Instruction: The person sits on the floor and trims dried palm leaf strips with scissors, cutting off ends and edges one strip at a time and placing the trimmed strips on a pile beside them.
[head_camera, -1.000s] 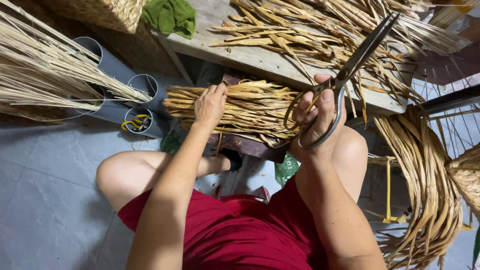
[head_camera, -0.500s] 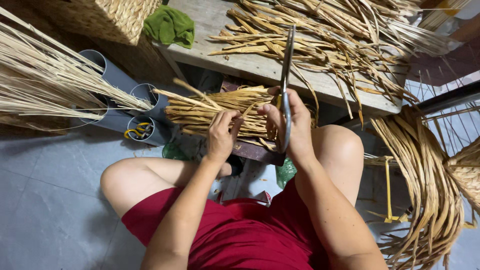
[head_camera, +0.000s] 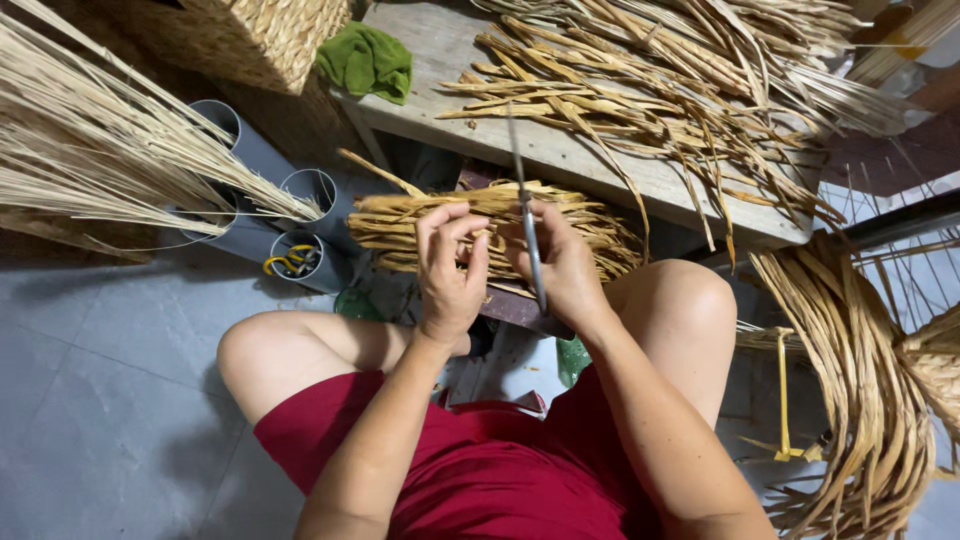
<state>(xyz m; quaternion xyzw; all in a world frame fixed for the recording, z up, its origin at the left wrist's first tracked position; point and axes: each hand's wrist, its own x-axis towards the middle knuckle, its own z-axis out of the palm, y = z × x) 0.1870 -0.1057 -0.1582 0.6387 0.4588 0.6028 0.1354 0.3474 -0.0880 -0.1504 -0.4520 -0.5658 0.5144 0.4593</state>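
Right now my right hand (head_camera: 562, 268) grips the scissors (head_camera: 527, 232) upright while my left hand (head_camera: 450, 268) pinches a strand of the straw bundle (head_camera: 400, 222).

Weaving workshop, dried straw bundles (head_camera: 480, 225), woven basket (head_camera: 270, 35), wooden bench (head_camera: 560, 150)

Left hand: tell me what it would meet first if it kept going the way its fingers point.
The left hand points away from the body, its fingertips already at the bundle of dried straw strips, so it would likely press into that first. The wooden bench lies beyond, though depth is unclear.
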